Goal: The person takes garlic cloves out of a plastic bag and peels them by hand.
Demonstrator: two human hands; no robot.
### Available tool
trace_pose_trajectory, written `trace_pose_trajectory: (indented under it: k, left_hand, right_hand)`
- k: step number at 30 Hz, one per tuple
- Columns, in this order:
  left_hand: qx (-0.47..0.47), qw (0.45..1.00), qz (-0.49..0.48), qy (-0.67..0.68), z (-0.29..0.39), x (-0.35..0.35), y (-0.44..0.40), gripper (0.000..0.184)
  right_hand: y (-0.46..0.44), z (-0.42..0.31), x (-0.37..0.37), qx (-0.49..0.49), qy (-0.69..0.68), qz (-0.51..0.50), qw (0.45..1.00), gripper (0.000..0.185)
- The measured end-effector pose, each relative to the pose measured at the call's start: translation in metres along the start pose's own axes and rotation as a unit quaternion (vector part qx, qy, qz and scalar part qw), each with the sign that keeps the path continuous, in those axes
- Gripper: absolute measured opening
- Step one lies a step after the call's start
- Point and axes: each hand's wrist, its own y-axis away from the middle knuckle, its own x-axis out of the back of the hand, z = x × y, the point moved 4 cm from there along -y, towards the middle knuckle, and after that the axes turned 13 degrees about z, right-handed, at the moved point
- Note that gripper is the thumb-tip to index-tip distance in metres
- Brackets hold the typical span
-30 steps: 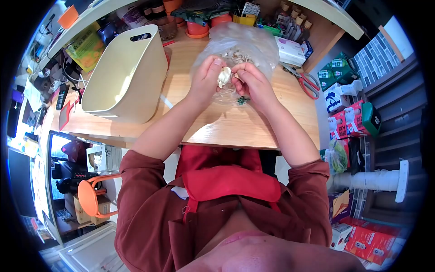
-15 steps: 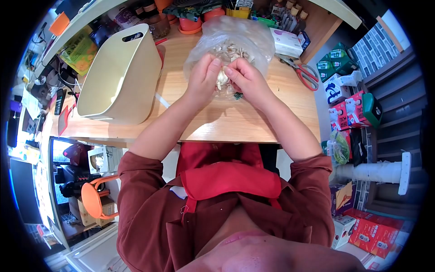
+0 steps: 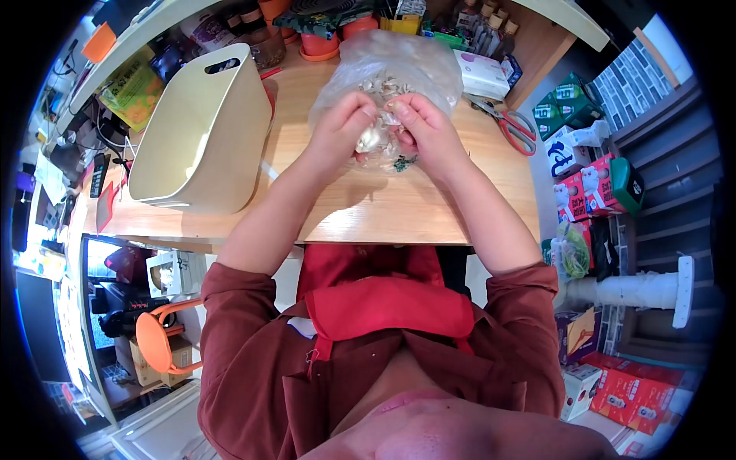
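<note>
A pale garlic bulb [image 3: 369, 139] sits in the curled fingers of my left hand [image 3: 343, 127], above the near edge of a clear plastic bag [image 3: 418, 54]. My right hand [image 3: 426, 126] is just to its right, thumb and forefinger pinched on what looks like a thin piece of garlic skin. A small gap separates the two hands. Loose papery garlic skins [image 3: 386, 83] lie on the bag behind them. Close below my right fingers is a small dark green bit [image 3: 402, 162] at the bag's edge.
To the left on the wooden desk [image 3: 368, 211] stands a tall cream bin [image 3: 249, 130]. Red-handled scissors [image 3: 515, 132] and a white box [image 3: 483, 74] lie to the right. Pots [image 3: 318, 44] and small bottles [image 3: 491, 34] line the back.
My hands have drawn apart slightly. The garlic bulb, earlier between both hands, has moved a little left and down with my left hand.
</note>
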Motion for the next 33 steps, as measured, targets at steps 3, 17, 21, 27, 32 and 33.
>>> trace_pose_trajectory:
  k: [3,17,21,27,32,33]
  left_hand:
    - [-0.019,0.976,-0.057,-0.209,-0.001,-0.008,0.007,0.018]
    - [-0.071,0.979,0.029,-0.191,-0.004,0.003,-0.004,0.013]
    - [-0.01,0.999,0.038,-0.036,0.001,0.009,-0.005,0.014]
    - [0.025,0.999,0.027,0.002,0.007,0.011,-0.003,0.015]
    - [0.014,1.0,0.02,-0.001,0.007,0.012,-0.002,0.015]
    - [0.015,1.0,0.023,-0.007,0.007,0.013,-0.002,0.015]
  right_hand:
    - [-0.005,0.0,0.006,0.022,0.015,0.01,1.0,0.016]
    - [-0.014,0.007,0.013,0.161,0.166,0.014,0.973,0.022]
    - [-0.011,0.002,0.011,0.193,0.233,0.015,0.953,0.02]
    - [-0.007,-0.003,0.008,0.244,0.276,0.014,0.93,0.02]
    - [-0.006,-0.004,0.008,0.257,0.292,0.011,0.921,0.02]
    - [-0.006,-0.004,0.008,0.262,0.295,0.009,0.919,0.019]
